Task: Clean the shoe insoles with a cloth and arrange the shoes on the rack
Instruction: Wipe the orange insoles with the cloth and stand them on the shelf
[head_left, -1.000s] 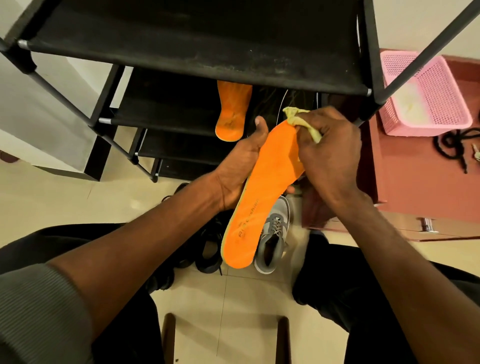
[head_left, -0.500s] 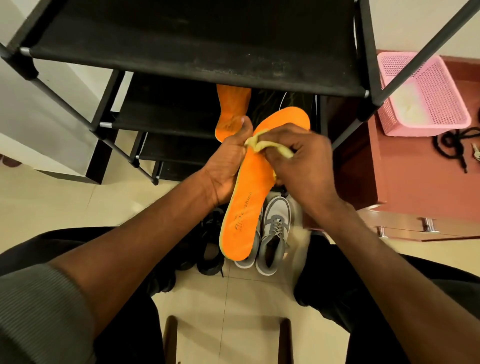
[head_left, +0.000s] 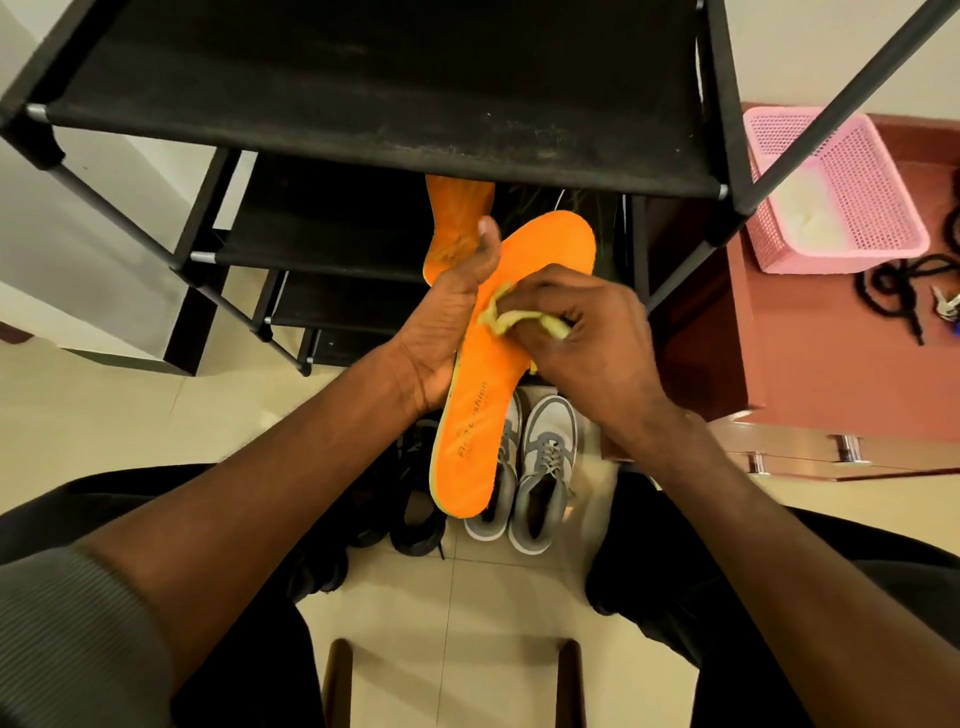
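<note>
Currently held over the floor, before the black shoe rack (head_left: 363, 98): orange insole (head_left: 498, 374), long, toe end up toward the rack, heel end down over the grey sneakers (head_left: 524, 467). Top face bright orange with dark printed lettering near the heel; thin yellow-green edge along its left side. Gripped from the left by left hand (head_left: 447, 332), thumb laid up along the insole edge, fingers hidden behind. Pressed at mid-length by right hand (head_left: 587, 332), fingers curled round a crumpled yellow cloth (head_left: 506, 319), cloth touching the orange face. Second orange insole (head_left: 457, 218) lying on a lower rack shelf, just behind the left thumb, surface duller and streaked. Grey sneakers standing as a pair on the tiled floor, white soles, laces tied; black shoes (head_left: 415, 499) just left of them. Pink basket (head_left: 831, 192) on the reddish desk (head_left: 831, 364) to the right, black cord (head_left: 904, 286) near it.
</note>
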